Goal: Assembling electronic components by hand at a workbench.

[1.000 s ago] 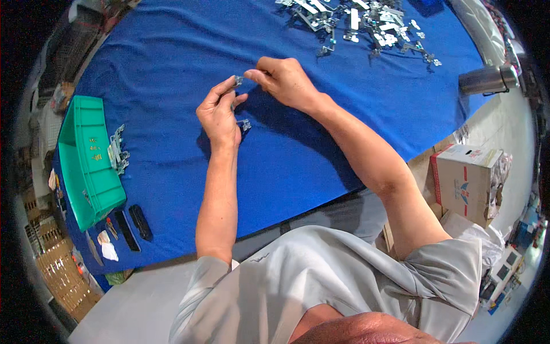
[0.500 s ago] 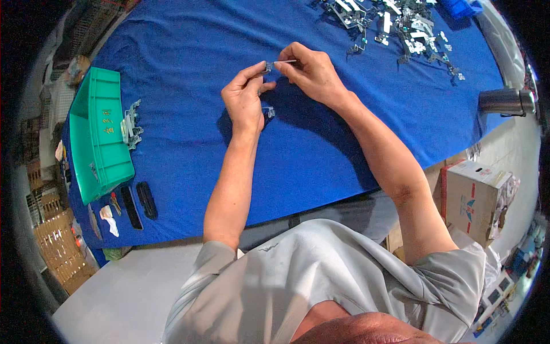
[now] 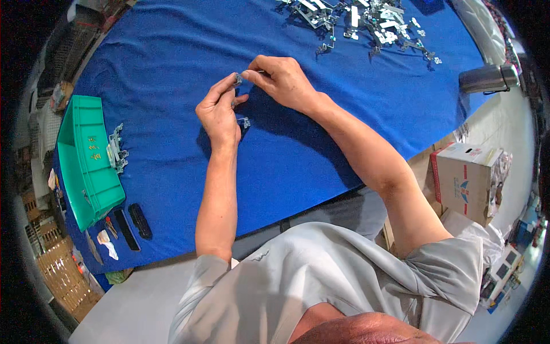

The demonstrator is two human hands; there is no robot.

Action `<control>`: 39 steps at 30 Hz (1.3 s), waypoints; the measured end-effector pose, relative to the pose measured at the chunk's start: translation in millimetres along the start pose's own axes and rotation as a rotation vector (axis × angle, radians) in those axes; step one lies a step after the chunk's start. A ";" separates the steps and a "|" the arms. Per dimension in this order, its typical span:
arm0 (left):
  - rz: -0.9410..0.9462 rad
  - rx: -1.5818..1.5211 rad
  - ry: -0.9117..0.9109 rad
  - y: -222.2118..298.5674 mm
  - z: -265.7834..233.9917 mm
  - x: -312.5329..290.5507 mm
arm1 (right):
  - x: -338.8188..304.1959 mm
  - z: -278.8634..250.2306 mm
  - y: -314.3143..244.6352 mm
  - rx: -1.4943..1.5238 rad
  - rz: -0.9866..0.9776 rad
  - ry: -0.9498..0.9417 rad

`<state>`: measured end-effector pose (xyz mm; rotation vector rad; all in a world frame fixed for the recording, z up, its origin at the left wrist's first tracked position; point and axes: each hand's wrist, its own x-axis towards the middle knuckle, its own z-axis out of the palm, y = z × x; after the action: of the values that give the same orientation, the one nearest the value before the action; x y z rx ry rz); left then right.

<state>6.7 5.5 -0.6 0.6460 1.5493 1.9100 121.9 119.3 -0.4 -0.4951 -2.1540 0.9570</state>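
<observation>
Over the blue cloth, my left hand pinches a small grey metal clip part between thumb and fingertips. A second bit of silvery metal shows beside the heel of that palm; whether the hand holds it or it lies on the cloth, I cannot tell. My right hand is closed in a pinch, its fingertips right up against the clip part. Between those fingers sits a thin pale metal rod, mostly hidden by them now.
A heap of silvery metal parts lies at the far side. At left stands a green plastic bin with several metal pieces against it. A black case lies nearer. At right are a metal tumbler and a cardboard box.
The whole view has shifted, so the table things sit further left or lower. Both hands keep their pinch close together; the rod between the right fingers shows less than before.
</observation>
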 end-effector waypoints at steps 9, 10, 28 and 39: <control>0.002 0.008 -0.004 -1.1 -0.9 -0.1 | -1.4 1.6 1.2 -0.023 -0.042 -0.013; 0.004 0.006 -0.002 -0.7 -0.5 0.0 | -0.7 0.8 1.0 -0.045 -0.049 -0.034; 0.002 0.027 -0.033 -1.2 -1.5 -0.6 | -2.0 6.4 0.1 -0.046 0.026 -0.031; 0.011 0.017 -0.010 -0.1 0.7 -0.6 | -0.2 2.6 -2.9 0.017 0.002 0.040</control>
<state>7.6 5.5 -0.6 0.6721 1.5607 1.9007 119.9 116.0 0.5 -0.5041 -2.1083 0.9583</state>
